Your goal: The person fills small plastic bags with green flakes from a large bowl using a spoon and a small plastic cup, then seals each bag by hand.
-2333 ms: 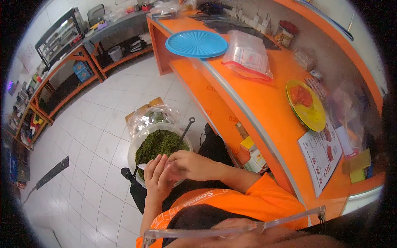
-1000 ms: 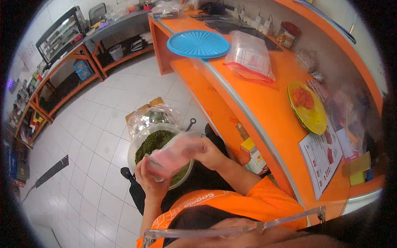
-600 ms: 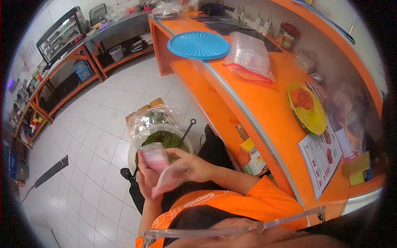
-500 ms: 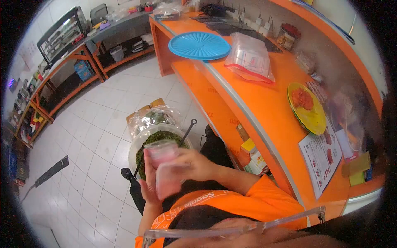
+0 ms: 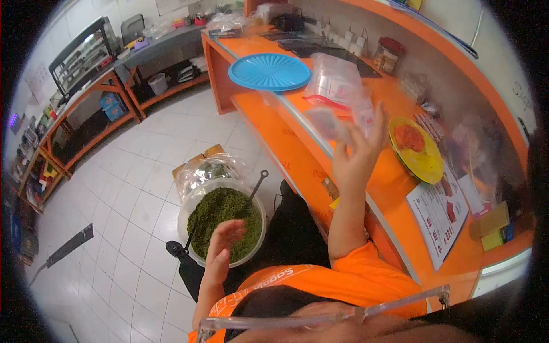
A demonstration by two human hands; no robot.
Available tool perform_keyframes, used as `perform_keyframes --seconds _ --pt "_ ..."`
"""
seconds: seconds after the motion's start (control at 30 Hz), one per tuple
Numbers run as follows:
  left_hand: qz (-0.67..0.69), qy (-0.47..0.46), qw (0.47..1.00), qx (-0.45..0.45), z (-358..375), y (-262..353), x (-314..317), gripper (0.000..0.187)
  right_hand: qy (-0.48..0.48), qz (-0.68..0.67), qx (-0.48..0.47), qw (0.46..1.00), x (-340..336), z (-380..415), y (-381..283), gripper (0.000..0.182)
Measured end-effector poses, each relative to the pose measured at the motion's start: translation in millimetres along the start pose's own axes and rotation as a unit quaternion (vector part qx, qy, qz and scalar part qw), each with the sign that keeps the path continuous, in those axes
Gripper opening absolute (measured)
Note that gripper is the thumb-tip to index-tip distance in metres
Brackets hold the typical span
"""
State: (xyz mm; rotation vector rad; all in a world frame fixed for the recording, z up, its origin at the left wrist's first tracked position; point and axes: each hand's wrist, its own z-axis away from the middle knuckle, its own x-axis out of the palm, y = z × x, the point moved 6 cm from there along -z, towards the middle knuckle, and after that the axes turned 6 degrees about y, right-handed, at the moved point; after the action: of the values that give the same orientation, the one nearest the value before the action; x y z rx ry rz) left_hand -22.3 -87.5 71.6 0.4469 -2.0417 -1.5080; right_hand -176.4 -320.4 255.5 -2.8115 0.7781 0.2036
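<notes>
My left hand (image 5: 224, 243) hovers over the near part of a white tub (image 5: 182, 220) of chopped green leaves (image 5: 220, 208). Its fingers are loosely curved and nothing is in them. My right hand (image 5: 359, 148) is raised at the counter's edge, blurred, with clear zip bags (image 5: 325, 122) at its fingertips. The exact grip is hard to see. Just beyond, a stack of clear zip bags with a red edge (image 5: 334, 80) lies on the orange counter (image 5: 380, 188). A dark long-handled tool (image 5: 258, 184) with a ring end rests across the tub.
A blue ridged lid (image 5: 270, 71) lies left of the bag stack. To the right are a yellow plate (image 5: 432, 166) with orange-red food and a printed sheet (image 5: 437, 226). A cardboard piece and plastic bag (image 5: 209, 170) sit behind the tub on the tiled floor (image 5: 126, 211).
Both hands were together over the tub with the pinkish zip bags. My right hand has swung up and right to the counter with bags; my left hand has stayed over the tub, now empty.
</notes>
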Motion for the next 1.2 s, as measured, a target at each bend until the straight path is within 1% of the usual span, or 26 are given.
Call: perform_keyframes --seconds 0.03,0.07,0.1,0.13,0.17,0.2,0.23,0.27,0.3,0.33,0.37,0.4,0.47,0.5,0.57,0.7,0.77,0.83,0.9,0.97,1.0,1.03,1.07,1.1,1.17,1.2 --pt "0.034 -0.029 0.998 -0.045 0.6 -7.2 5.4 0.084 -0.008 -0.056 -0.011 0.998 -3.1 5.5 -15.7 0.025" --pt "0.069 -0.057 0.992 -0.091 3.3 -13.3 12.4 0.087 -0.067 -0.161 0.01 0.985 0.9 15.3 -32.8 0.026" --pt "0.09 -0.018 0.981 -0.171 2.9 22.6 35.1 0.094 -0.127 -0.263 0.032 0.956 4.5 28.7 -53.2 0.026" --pt "0.09 -0.015 0.981 -0.171 4.4 16.6 32.2 0.094 -0.216 -0.295 -0.041 0.93 8.2 45.6 -81.2 0.029" --pt "0.248 -0.017 0.956 -0.158 4.9 8.7 28.7 0.096 -0.273 -0.413 -0.072 0.866 18.0 74.0 -97.6 0.033" --pt "0.398 -0.021 0.906 -0.14 4.8 4.0 24.2 0.098 -0.385 -0.398 -0.115 0.825 10.4 76.6 -128.7 0.033" --pt "0.411 0.091 0.896 -0.144 5.0 -8.3 7.2 0.098 -0.347 -0.449 -0.14 0.811 11.5 100.1 -141.5 0.032" --pt "0.427 0.071 0.895 -0.112 -5.3 8.8 14.0 0.091 -0.308 -0.498 -0.165 0.794 14.5 126.8 -148.3 0.031" --pt "0.405 0.125 0.9 -0.1 -4.3 3.9 2.0 0.087 -0.307 -0.499 -0.168 0.793 15.6 141.3 -153.0 0.031" --pt "0.382 0.179 0.902 -0.087 -0.8 -5.7 -16.2 0.084 -0.352 -0.509 -0.169 0.767 18.0 155.2 -159.7 0.03" --pt "0.481 0.138 0.862 -0.075 1.6 -24.0 -31.4 0.078 -0.396 -0.518 -0.168 0.739 20.7 165.7 -163.5 0.028" --pt "0.481 0.14 0.863 -0.074 2.8 -23.3 -31.0 0.078 -0.396 -0.52 -0.169 0.738 20.2 164.2 -164.5 0.028" --pt "0.482 0.172 0.856 -0.075 7.2 -24.1 -27.7 0.08 -0.335 -0.531 -0.11 0.771 19.2 150.0 -158.0 0.028" --pt "0.461 0.193 0.862 -0.079 6.3 -19.6 -20.5 0.079 -0.335 -0.531 -0.11 0.77 21.8 147.4 -157.5 0.028" --pt "0.474 0.193 0.854 -0.094 5.9 -20.8 -11.7 0.079 -0.335 -0.503 -0.042 0.796 35.0 138.1 -147.7 0.031" --pt "0.492 0.164 0.847 -0.116 4.1 -35.0 -7.6 0.084 -0.365 -0.487 -0.082 0.789 35.6 120.4 -150.7 0.037" --pt "0.507 0.152 0.84 -0.123 3.6 -35.2 -1.9 0.088 -0.333 -0.448 -0.061 0.828 35.3 116.2 -146.8 0.039" --pt "0.475 0.108 0.864 -0.126 3.9 -27.7 9.1 0.091 -0.327 -0.448 -0.048 0.83 35.4 114.3 -148.2 0.038" --pt "0.49 0.132 0.854 -0.117 5.1 -30.2 8.3 0.088 -0.322 -0.45 -0.034 0.832 39.6 125.0 -148.1 0.037" --pt "0.503 0.158 0.843 -0.108 4.8 -29.6 3.0 0.085 -0.348 -0.475 -0.099 0.802 43.7 162.0 -154.8 0.03" --pt "0.503 0.154 0.846 -0.087 1.0 -24.0 -2.3 0.076 -0.349 -0.476 -0.099 0.801 40.0 165.0 -157.7 0.03" --pt "0.503 0.15 0.849 -0.066 -1.2 -19.4 -8.2 0.068 -0.355 -0.489 -0.131 0.786 33.8 168.3 -164.2 0.028" --pt "0.503 0.151 0.848 -0.065 -0.5 -23.0 -15.6 0.068 -0.36 -0.502 -0.162 0.769 28.1 172.1 -169.5 0.025" --pt "0.511 0.178 0.837 -0.078 1.6 -33.2 -25.4 0.06 -0.408 -0.486 -0.167 0.755 31.4 178.6 -171.8 0.022" --pt "0.511 0.218 0.825 -0.103 8.6 -49.8 -35.3 0.043 -0.422 -0.492 -0.184 0.739 31.5 177.3 -169.8 0.024" --pt "0.51 0.218 0.826 -0.103 9.3 -52.4 -37.5 0.043 -0.435 -0.497 -0.201 0.723 30.3 172.6 -169.2 0.026"
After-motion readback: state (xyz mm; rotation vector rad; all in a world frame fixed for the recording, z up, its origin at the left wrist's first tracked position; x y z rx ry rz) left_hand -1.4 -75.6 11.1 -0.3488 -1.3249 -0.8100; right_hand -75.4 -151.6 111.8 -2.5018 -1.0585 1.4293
